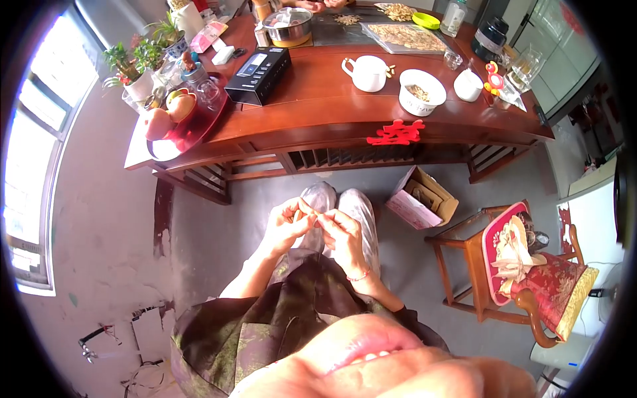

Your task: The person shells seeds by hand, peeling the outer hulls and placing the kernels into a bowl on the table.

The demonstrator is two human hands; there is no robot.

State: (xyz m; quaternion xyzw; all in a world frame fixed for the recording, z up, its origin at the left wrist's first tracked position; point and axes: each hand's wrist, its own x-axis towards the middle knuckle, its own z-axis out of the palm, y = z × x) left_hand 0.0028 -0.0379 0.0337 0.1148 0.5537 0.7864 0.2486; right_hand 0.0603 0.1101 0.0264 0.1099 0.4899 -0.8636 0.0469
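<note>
My left hand (289, 224) and my right hand (341, 233) meet above my knees, with fingertips pinched together. Something small and yellowish-brown seems to sit in the fingers of my left hand, too small to name. Whatever lies between the touching fingertips is hidden. A bracelet (359, 275) circles my right wrist. Beyond my hands, on the wooden table (312, 113), stands a white bowl (422, 99) with small tan pieces in it. A white teapot (369, 73) is left of the bowl, with a few small pale pieces beside it.
A black box (259, 75) and a red tray (211, 118) with fruit occupy the table's left. A flat tray of tan pieces (406, 38) lies farther back, near another person's hands (312, 5). An open carton (423, 198) and a wooden chair (472, 265) stand on my right.
</note>
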